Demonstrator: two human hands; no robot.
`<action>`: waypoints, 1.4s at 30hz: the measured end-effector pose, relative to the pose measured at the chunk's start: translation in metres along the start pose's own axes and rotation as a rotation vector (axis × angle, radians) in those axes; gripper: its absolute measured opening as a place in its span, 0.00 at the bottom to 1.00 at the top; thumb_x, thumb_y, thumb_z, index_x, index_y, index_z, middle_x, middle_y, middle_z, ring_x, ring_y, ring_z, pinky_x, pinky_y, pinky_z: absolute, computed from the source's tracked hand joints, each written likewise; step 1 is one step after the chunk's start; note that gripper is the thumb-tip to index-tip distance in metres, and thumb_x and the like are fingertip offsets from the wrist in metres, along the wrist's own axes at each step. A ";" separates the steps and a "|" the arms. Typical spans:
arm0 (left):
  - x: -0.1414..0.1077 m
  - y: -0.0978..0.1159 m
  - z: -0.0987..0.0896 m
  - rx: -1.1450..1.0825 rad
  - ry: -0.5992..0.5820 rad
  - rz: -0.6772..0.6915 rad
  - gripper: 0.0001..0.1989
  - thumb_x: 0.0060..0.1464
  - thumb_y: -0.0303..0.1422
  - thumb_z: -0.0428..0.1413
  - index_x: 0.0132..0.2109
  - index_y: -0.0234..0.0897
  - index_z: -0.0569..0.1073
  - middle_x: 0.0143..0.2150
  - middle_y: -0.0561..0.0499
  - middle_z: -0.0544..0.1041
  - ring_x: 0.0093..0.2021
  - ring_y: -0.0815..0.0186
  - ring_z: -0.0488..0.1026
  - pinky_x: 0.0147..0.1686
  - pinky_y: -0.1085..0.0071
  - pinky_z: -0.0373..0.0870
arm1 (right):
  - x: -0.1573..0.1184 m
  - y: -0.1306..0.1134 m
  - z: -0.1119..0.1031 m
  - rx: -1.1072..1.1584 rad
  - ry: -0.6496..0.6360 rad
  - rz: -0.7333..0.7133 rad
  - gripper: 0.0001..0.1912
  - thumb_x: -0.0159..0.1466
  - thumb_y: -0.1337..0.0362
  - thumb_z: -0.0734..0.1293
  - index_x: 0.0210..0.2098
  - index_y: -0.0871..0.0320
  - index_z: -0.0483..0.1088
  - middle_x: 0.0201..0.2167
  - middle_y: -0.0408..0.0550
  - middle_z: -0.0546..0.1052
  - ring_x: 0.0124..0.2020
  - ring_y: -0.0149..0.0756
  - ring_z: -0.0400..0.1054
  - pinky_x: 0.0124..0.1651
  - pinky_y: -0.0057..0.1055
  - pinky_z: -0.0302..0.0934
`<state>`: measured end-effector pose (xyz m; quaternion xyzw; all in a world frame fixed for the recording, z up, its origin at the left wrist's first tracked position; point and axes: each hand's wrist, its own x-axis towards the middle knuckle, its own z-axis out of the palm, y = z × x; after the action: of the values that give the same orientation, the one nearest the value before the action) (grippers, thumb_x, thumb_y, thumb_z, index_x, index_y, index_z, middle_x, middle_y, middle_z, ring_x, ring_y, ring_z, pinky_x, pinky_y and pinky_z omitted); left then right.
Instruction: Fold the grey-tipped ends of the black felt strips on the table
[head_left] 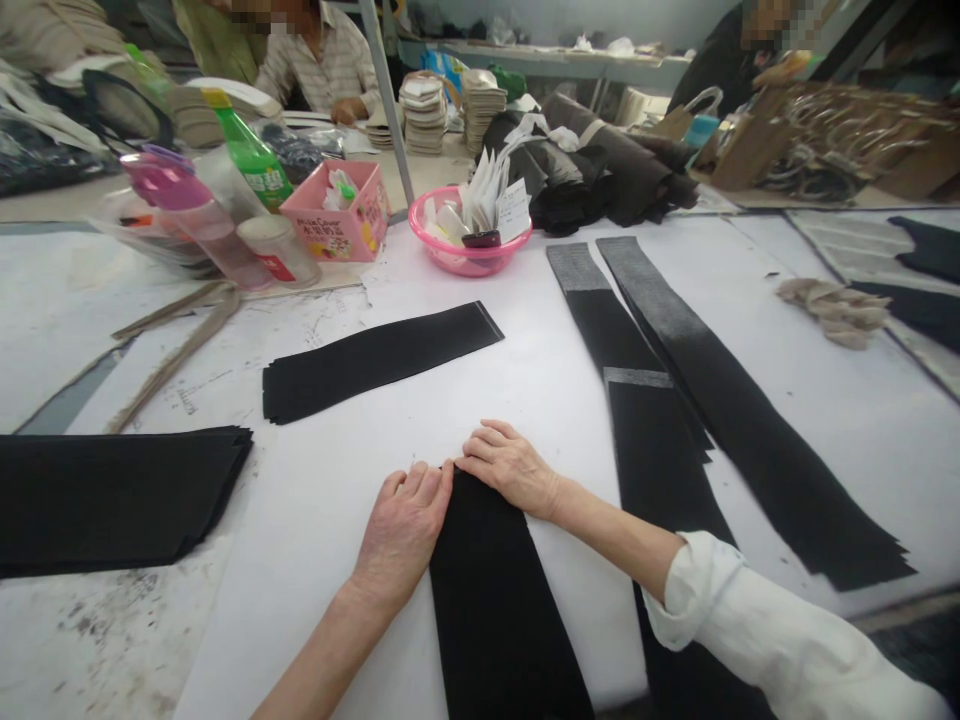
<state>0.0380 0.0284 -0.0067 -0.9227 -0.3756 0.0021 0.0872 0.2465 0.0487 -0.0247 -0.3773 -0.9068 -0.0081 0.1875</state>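
Observation:
A long black fabric piece lies on the white table and runs down toward me. At its far end, my left hand is closed on the left corner with fingers bent. My right hand grips the same edge from the right, its thumb close to the left thumb. The fingertips hide part of that edge. Just beyond my hands lies a shorter stack of black fabric. To the right are long black strips with grey bands, and another black strip with a grey end.
A thick black fabric stack lies at left. Along the back stand a pink basket with paper tags, a pink box, a green bottle and a pink bottle. A crumpled beige cloth lies at right. Several people sit behind.

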 end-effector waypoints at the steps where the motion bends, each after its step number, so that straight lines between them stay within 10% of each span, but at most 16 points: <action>1: 0.000 0.000 0.000 -0.005 0.001 0.000 0.21 0.59 0.21 0.48 0.60 0.29 0.63 0.45 0.43 0.71 0.51 0.55 0.65 0.49 0.59 0.64 | -0.002 0.003 -0.002 0.005 -0.006 -0.008 0.10 0.71 0.68 0.57 0.42 0.57 0.71 0.36 0.45 0.72 0.44 0.36 0.62 0.63 0.41 0.50; 42: 0.029 0.012 -0.005 -0.024 -0.072 0.079 0.23 0.59 0.22 0.49 0.61 0.33 0.62 0.49 0.43 0.69 0.49 0.57 0.65 0.46 0.61 0.63 | -0.027 0.022 -0.012 0.044 -0.034 0.101 0.09 0.70 0.65 0.60 0.40 0.57 0.72 0.37 0.47 0.71 0.41 0.37 0.61 0.46 0.34 0.56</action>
<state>0.0673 0.0391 -0.0022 -0.9371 -0.3417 0.0340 0.0623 0.2830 0.0441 -0.0261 -0.4184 -0.8897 0.0277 0.1805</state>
